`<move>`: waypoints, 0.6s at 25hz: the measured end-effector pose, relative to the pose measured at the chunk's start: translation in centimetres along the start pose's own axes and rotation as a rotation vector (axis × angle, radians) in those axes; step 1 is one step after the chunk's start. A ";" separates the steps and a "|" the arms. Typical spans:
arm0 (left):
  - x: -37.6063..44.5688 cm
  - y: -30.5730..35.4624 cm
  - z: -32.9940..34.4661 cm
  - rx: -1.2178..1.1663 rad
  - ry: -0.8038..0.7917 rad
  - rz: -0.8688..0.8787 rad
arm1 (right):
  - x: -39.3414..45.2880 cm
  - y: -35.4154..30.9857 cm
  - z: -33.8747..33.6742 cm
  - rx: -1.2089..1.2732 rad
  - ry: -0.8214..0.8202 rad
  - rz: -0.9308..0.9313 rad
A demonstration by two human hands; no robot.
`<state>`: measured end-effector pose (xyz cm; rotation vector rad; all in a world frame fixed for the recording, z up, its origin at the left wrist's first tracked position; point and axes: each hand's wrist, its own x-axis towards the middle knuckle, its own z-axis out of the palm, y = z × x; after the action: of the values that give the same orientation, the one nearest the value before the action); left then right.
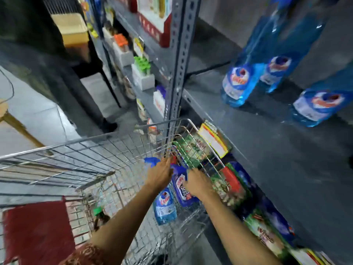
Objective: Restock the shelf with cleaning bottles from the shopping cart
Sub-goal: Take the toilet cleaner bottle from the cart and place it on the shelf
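Both my hands reach into the wire shopping cart (pixel 80 150). My left hand (pixel 159 175) grips the neck of a light blue spray bottle (pixel 165 207), whose blue trigger head (pixel 151 161) shows past my fingers. My right hand (pixel 198 183) rests on a dark blue bottle (pixel 181 186) with a red cap that lies against the cart's right wire wall. On the grey shelf (pixel 267 150) to the right stand three light blue bottles (pixel 238 85), (pixel 277 71), (pixel 321 108). The frame is motion-blurred.
A perforated grey shelf upright (pixel 181 64) rises just behind the cart. Packets (pixel 229 188) fill the lower shelf beside the cart. A green-capped bottle (pixel 99 215) lies near the cart's red seat flap (pixel 38 232). Boxed goods (pixel 143 73) line shelves further down the aisle.
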<state>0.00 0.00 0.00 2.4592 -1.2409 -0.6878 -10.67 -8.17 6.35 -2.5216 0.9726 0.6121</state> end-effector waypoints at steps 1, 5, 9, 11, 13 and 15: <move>0.9 -0.5 0.9 -0.082 -0.025 -0.075 | 1.6 0.2 0.8 0.005 -0.057 0.039; 4.8 -2.2 5.5 -0.377 -0.021 -0.330 | 6.9 2.0 4.6 -0.123 -0.236 0.204; 8.6 -2.6 8.1 -0.679 -0.039 -0.638 | 10.3 3.6 8.2 -0.035 -0.383 0.353; 9.8 -2.4 9.2 -0.818 -0.064 -0.757 | 11.1 4.5 9.8 0.109 -0.407 0.441; 10.6 -2.0 9.9 -0.968 -0.051 -0.856 | 11.5 5.3 11.2 0.316 -0.400 0.491; 11.0 -1.8 10.4 -1.035 -0.059 -0.934 | 11.8 6.1 11.7 0.449 -0.373 0.498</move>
<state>1.20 -8.43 -12.70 1.9238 0.3709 -1.2029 -10.11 -13.12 -10.57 -1.7027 1.4094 0.8517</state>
